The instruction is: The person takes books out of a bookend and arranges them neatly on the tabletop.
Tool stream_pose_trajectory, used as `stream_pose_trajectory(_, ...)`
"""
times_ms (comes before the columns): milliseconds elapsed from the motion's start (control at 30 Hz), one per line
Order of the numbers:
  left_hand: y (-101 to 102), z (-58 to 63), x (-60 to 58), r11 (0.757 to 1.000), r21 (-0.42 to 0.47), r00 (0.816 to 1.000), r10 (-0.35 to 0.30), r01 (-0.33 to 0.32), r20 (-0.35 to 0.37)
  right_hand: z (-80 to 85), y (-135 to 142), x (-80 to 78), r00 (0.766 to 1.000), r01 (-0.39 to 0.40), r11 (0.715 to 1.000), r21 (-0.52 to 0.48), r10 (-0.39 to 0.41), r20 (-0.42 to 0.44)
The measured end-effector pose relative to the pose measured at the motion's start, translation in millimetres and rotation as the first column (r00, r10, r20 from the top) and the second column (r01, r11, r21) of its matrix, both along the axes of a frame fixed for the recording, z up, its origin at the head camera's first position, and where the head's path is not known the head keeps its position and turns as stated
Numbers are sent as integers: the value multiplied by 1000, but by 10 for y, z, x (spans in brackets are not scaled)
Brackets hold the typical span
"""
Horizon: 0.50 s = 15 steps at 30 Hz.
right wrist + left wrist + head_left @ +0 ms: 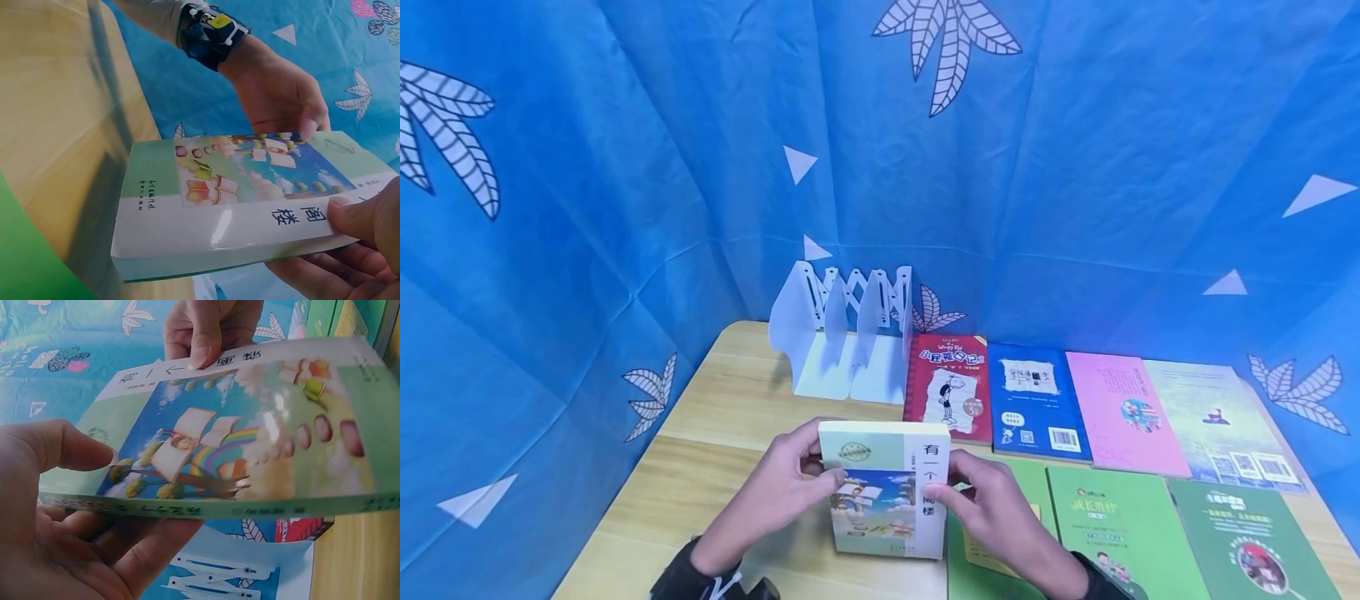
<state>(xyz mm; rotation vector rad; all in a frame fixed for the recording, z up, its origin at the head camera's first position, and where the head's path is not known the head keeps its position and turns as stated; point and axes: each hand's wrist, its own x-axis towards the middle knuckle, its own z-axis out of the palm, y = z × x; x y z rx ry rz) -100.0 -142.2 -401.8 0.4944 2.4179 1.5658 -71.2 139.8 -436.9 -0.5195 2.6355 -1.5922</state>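
Observation:
A thick paperback book with a pale green and white cover and a picture of flying books stands tilted above the wooden table, its cover facing me. My left hand grips its left edge, thumb on the cover and fingers behind. On the right edge, my right hand holds it the same way. The left wrist view shows the spine of the book toward the camera, with the left thumb on the front. In the right wrist view both hands pinch the book from opposite sides.
Behind the book, a white expandable book rack stands at the table's back edge. A red book, a blue book, a pink book and several green ones lie flat to the right. Blue patterned cloth hangs around the table.

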Motion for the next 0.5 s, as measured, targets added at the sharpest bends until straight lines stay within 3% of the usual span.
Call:
stream_pose_trajectory(133, -12, -6, -24, 999, 3, 999, 42, -42, -21, -19, -18, -1, 999, -5, 1000, -10, 5, 32)
stream_pose_trajectory(267, -27, -36, -42, 996, 17, 989, 89, -88, -116, -47, -35, -6, 998, -6, 1000, -20, 8, 59)
stream_pose_trajectory(367, -47, -50, -57, 991, 48, 966, 136, -129, -219, -73, -36, -8, 995, -5, 1000, -23, 7, 104)
stream_pose_trajectory(500, -85, -40, -80, 977, 120, 919, 208, -177, -336, -125, -36, -6, 986, -17, 999, -34, 23, 164)
